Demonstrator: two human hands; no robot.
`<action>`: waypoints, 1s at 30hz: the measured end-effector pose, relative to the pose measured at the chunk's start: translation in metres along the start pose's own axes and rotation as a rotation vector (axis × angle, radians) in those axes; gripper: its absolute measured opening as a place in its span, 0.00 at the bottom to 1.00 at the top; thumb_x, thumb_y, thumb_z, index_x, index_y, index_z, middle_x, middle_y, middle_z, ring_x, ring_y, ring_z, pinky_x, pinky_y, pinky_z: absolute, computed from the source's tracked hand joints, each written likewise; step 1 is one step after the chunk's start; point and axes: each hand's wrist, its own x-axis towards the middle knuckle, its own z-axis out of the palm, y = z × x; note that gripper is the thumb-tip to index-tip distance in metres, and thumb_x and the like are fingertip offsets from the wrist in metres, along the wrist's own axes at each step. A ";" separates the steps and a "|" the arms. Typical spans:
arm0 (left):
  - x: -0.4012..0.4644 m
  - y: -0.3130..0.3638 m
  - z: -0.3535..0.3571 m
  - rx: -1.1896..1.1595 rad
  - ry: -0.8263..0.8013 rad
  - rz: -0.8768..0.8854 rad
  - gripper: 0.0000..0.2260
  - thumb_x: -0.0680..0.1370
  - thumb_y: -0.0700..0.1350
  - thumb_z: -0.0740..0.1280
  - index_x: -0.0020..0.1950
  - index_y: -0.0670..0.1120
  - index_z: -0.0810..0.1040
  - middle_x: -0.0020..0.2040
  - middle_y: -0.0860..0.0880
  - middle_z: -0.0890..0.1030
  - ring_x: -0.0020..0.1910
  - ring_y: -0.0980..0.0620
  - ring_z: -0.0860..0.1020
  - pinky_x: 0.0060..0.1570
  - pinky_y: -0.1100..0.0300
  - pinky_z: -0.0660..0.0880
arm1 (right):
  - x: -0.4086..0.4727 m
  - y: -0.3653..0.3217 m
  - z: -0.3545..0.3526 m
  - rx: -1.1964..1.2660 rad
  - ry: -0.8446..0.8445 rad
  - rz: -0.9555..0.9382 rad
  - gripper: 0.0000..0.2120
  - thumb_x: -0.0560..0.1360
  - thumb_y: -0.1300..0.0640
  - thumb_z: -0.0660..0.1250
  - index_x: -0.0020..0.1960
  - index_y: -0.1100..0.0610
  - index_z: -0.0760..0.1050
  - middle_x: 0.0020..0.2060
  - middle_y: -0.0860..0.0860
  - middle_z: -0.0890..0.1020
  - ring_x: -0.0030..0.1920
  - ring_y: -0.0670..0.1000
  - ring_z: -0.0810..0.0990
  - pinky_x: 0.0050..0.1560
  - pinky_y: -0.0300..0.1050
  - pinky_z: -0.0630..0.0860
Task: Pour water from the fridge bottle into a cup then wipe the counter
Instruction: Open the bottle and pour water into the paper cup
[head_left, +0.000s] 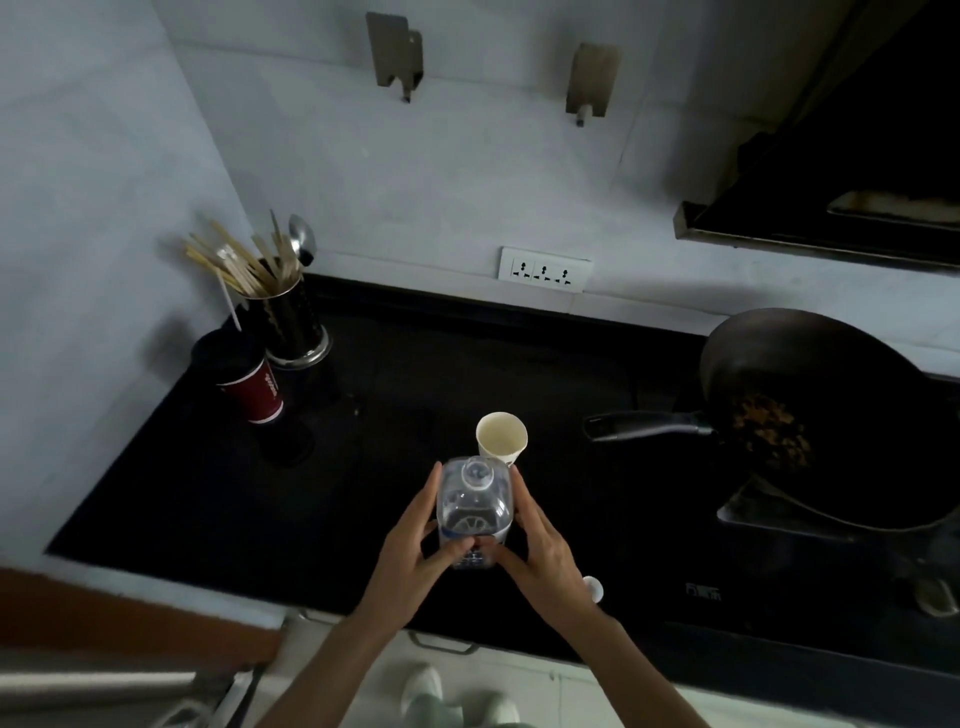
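Observation:
A clear plastic water bottle (474, 506) stands upright on the black counter (208, 509), its mouth uncapped. My left hand (415, 545) grips its left side and my right hand (540, 545) grips its right side. A white paper cup (501, 435) stands upright just behind the bottle, apparently empty. A small white cap (593, 588) lies on the counter beside my right wrist.
A wok (810, 415) with brown food sits on the stove at right, its handle (644, 425) pointing toward the cup. A red cup (254, 389) and a metal utensil holder (288, 322) stand at back left. A wall socket (544, 270) sits behind.

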 end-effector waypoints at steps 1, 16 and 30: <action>-0.003 0.002 0.003 0.001 0.007 0.003 0.37 0.74 0.55 0.71 0.76 0.65 0.53 0.72 0.69 0.65 0.71 0.63 0.66 0.69 0.61 0.67 | -0.003 -0.002 -0.002 0.008 0.017 -0.011 0.38 0.76 0.42 0.66 0.74 0.32 0.43 0.71 0.29 0.59 0.70 0.33 0.62 0.63 0.25 0.63; 0.008 0.052 0.038 -0.168 0.056 0.088 0.28 0.72 0.54 0.70 0.69 0.70 0.65 0.63 0.54 0.79 0.61 0.53 0.79 0.56 0.59 0.78 | -0.029 -0.026 -0.020 0.116 0.302 0.043 0.29 0.76 0.33 0.55 0.73 0.29 0.46 0.71 0.32 0.56 0.71 0.37 0.62 0.67 0.36 0.68; 0.058 0.026 -0.015 -0.140 -0.397 0.100 0.28 0.79 0.53 0.62 0.77 0.59 0.55 0.68 0.59 0.73 0.66 0.57 0.74 0.57 0.63 0.76 | 0.005 -0.051 0.026 0.123 0.580 0.379 0.26 0.73 0.33 0.56 0.68 0.23 0.51 0.63 0.25 0.64 0.65 0.33 0.68 0.55 0.33 0.75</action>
